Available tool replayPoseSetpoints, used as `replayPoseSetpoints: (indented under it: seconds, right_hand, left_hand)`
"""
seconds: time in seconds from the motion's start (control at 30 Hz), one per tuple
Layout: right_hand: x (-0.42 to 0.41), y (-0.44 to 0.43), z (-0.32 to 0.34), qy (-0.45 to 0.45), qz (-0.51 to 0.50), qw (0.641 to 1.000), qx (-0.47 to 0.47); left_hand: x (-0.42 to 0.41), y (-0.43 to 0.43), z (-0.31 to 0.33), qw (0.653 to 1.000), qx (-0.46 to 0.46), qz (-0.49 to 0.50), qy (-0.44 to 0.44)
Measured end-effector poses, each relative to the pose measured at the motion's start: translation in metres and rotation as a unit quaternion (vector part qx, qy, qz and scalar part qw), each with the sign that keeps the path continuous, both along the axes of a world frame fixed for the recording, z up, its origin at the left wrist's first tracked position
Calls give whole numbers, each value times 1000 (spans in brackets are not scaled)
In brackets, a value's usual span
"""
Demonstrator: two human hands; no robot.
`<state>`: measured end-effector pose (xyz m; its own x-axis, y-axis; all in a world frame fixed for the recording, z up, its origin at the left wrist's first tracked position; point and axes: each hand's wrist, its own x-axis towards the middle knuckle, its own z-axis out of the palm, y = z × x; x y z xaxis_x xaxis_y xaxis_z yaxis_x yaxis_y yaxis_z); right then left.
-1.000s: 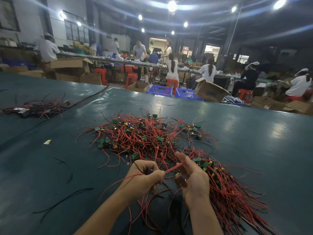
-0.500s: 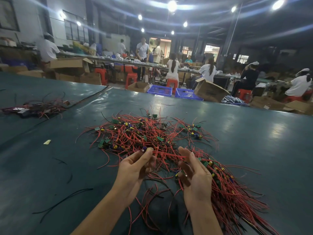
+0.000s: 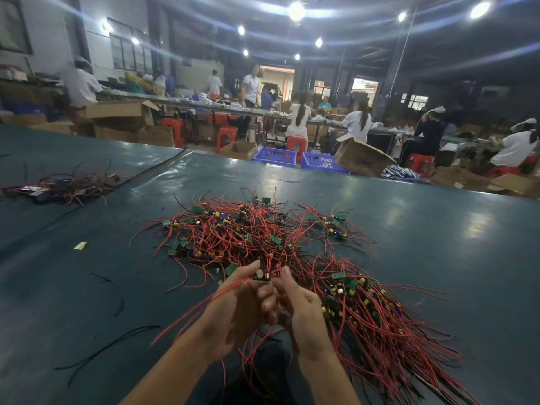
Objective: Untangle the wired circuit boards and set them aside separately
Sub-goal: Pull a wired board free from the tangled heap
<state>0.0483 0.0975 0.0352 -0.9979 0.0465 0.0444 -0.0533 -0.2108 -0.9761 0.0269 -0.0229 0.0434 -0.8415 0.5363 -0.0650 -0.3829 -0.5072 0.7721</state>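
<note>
Hands meet low in the middle of the view, above the dark green desk [image 3: 438, 244]. The left hand [image 3: 233, 314] has its fingers curled, and its thumb and fingertips pinch a small circuit board [image 3: 261, 274] held upright just off the desk. A bunch of red wires [image 3: 190, 314] runs from that grip across the palm and down to the left. The right hand [image 3: 302, 314] sits against the left one, its index finger raised beside the board and its other fingers curled in where the two hands touch. Whether those fingers grip a wire or only rest there I cannot tell.

Just beyond the hands lies the main tangle [image 3: 248, 229] of green boards and looping red wires, spread on the desk. To the right of the hands a second heap [image 3: 380, 323] has its boards near the hands and its wires fanning toward the lower right; the two heaps run into each other.

A loose black wire [image 3: 112, 342] and a small yellow scrap [image 3: 79, 245] lie on the desk to the left, and a darker bundle of wires [image 3: 58, 188] rests far left. Behind the desk stand blue crates [image 3: 274, 156], an open cardboard box [image 3: 361, 157] and red stools [image 3: 226, 135], with people working at a long bench.
</note>
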Motion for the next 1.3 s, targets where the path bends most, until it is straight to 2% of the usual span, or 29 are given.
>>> replayPoseSetpoints:
  seconds: [0.13,0.33,0.4,0.47,0.57,0.67,0.77,0.97,1.07,1.3]
  right_hand:
    - [2,-8,-2,-4,-17,997,-72]
    - [1,-15,-3,11,-41,988,-150]
    - [-1,-14,-5,11,-58,987,-147]
    - [-3,-10,-7,7,-73,987,-143]
    - [-5,-5,-7,27,-58,992,-113]
    - [-7,-3,-10,33,-60,995,-72]
    - [-8,-5,-12,7,-86,994,-65]
    - [-7,-1,-7,-57,-109,982,-142]
    - [-13,7,-13,-53,-94,981,-162]
    - [-28,4,-35,-65,-100,990,-73]
  left_hand:
    - [3,2,2,999,-25,5,-28]
    - [3,3,-1,999,41,-18,-31]
    - [5,6,0,999,44,-24,4]
    - [7,8,-2,998,-11,-12,54]
    - [10,14,-7,978,-120,77,153]
    - [8,17,-9,953,-151,167,201]
    - [7,18,-8,932,-166,206,250]
    - [2,11,-9,925,-200,251,203]
    - [-2,6,-8,926,-208,261,175]
    - [-4,8,-11,916,-218,295,162]
